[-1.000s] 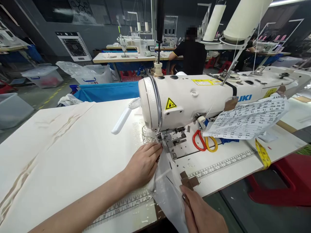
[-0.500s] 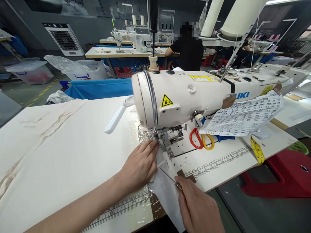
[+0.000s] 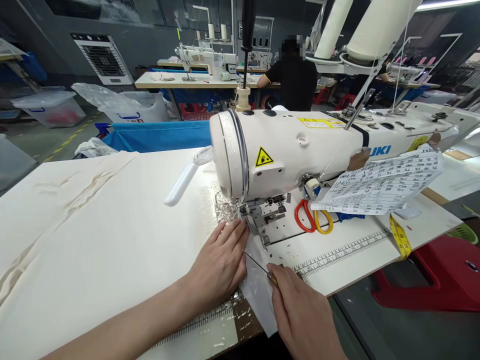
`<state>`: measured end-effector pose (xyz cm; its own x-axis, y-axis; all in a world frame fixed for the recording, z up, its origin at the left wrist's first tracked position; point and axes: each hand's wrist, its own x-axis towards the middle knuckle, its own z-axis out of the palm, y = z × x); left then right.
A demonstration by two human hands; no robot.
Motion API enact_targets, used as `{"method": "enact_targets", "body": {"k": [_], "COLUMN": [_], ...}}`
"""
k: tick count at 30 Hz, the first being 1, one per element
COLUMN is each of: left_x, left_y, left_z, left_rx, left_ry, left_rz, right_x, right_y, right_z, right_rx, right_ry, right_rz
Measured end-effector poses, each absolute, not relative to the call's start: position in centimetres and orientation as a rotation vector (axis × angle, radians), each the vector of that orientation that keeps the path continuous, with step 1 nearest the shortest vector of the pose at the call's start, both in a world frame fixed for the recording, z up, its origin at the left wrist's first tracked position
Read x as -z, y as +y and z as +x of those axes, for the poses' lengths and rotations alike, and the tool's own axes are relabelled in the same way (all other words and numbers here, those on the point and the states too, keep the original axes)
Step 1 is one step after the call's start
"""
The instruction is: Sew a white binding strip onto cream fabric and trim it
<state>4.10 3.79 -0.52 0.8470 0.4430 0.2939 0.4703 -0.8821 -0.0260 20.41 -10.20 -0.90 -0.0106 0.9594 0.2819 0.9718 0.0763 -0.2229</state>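
Observation:
At the sewing machine (image 3: 270, 155), my left hand (image 3: 221, 255) is closed on a strip of white fabric (image 3: 258, 295), fingers together and fingertips just in front of the presser foot (image 3: 245, 209). The thumb's grip is partly hidden. My right hand (image 3: 303, 310) grips an awl (image 3: 273, 278) by its wooden handle. The thin metal shaft points up and left over the fabric, its tip close beside my left hand. The fabric runs from the needle area down between both hands and hangs past the table's front edge.
Red-and-yellow-handled scissors (image 3: 305, 216) lie right of the needle area, near a handwritten sheet (image 3: 378, 185). A yellow tape measure (image 3: 400, 237) hangs over the front edge. Cream cloth (image 3: 90, 190) covers the table's left. A red stool (image 3: 431, 280) stands right; a person (image 3: 296, 80) sits beyond.
The fabric has slid toward the machine, and its lower end now shows higher up. The awl's tip has come closer to my left hand. The whole view has shifted slightly.

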Motion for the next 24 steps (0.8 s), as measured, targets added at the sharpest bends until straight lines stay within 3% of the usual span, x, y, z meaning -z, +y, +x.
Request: {"method": "enact_targets", "body": {"k": [24], "left_x": [0.1], "left_y": [5.3], "left_z": [4.2], "left_rx": [0.471], "left_ry": [-0.858], "left_rz": [-2.939], "right_x": [-0.2], "right_y": [-6.3], "right_z": [18.3], "right_rx": [0.051], "right_ry": [-1.963], "right_rz": [-1.911]}}
